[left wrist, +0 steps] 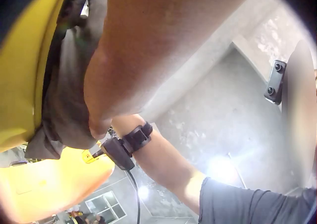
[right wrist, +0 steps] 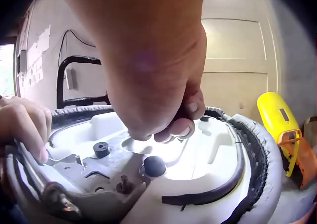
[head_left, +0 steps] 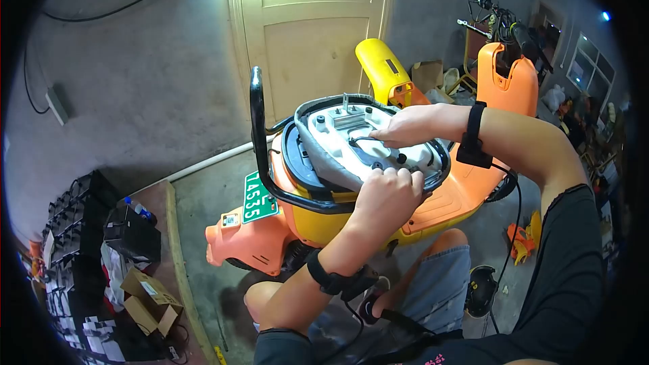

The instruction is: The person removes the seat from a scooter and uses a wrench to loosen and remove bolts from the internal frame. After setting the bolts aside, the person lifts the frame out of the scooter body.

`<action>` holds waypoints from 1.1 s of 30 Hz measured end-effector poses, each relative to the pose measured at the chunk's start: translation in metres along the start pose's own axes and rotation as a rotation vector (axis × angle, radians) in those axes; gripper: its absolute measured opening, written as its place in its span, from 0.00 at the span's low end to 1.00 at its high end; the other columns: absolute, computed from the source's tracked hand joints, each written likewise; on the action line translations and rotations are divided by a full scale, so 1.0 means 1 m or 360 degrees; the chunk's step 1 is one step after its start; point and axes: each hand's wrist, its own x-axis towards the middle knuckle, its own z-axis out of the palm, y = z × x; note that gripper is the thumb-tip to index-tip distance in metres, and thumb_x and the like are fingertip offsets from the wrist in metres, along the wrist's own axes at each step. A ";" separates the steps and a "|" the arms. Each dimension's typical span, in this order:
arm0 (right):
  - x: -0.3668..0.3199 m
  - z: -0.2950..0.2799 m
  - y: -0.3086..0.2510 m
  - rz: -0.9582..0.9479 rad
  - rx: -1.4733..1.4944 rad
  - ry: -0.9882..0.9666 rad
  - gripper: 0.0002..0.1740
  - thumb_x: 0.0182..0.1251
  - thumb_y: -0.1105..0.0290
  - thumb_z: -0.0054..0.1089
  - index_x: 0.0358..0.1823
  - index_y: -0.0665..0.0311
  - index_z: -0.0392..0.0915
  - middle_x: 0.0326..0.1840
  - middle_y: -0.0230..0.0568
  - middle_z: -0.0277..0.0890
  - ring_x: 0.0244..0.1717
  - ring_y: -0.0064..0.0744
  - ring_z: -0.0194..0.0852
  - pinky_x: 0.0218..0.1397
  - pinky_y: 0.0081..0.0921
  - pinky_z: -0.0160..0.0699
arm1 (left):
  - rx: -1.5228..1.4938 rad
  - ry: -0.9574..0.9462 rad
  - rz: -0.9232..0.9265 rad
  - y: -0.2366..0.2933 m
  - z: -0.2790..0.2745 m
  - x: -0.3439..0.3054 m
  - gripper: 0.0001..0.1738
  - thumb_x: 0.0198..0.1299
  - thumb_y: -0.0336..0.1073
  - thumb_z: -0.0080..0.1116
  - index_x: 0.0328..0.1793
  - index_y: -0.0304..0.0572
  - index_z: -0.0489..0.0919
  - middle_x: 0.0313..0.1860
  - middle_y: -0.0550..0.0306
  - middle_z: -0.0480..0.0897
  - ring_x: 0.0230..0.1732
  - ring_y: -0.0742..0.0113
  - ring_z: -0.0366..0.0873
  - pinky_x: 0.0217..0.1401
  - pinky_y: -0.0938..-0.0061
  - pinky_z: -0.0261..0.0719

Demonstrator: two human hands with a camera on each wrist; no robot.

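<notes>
An upturned scooter seat (head_left: 338, 155) lies over the seat opening of the orange and yellow scooter (head_left: 443, 209), its white underside facing up and its grey cover wrapped round the rim. My left hand (head_left: 391, 196) grips the near edge, beside the metal hinge bracket (right wrist: 94, 184). Over the middle of the underside, my right hand (head_left: 412, 125) has curled fingers and pinches a thin dark cord (head_left: 363, 140). Round black rubber feet (right wrist: 154, 166) stand out from the white plastic. A black hose (right wrist: 208, 196) curves along one side. In the left wrist view, the grey cover (left wrist: 69, 80) hangs beside the hand.
A black grab rail (head_left: 259, 128) rises behind the seat, above a green number plate (head_left: 259, 199). A yellow and orange scooter part (head_left: 384, 71) stands by the door. Black batteries (head_left: 74, 223) and an open cardboard box (head_left: 152, 301) are at the left. A black helmet-like object (head_left: 481, 290) sits on the floor.
</notes>
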 end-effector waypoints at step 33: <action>0.087 -0.012 0.031 0.0242 -0.0582 0.0860 0.15 0.68 0.62 0.64 0.50 0.62 0.74 0.34 0.45 0.83 0.36 0.47 0.89 0.40 0.39 0.88 | -0.0108 0.0046 0.0108 0.000 0.005 0.001 0.12 0.58 0.44 0.63 0.30 0.48 0.75 0.23 0.63 0.78 0.27 0.64 0.82 0.30 0.69 0.75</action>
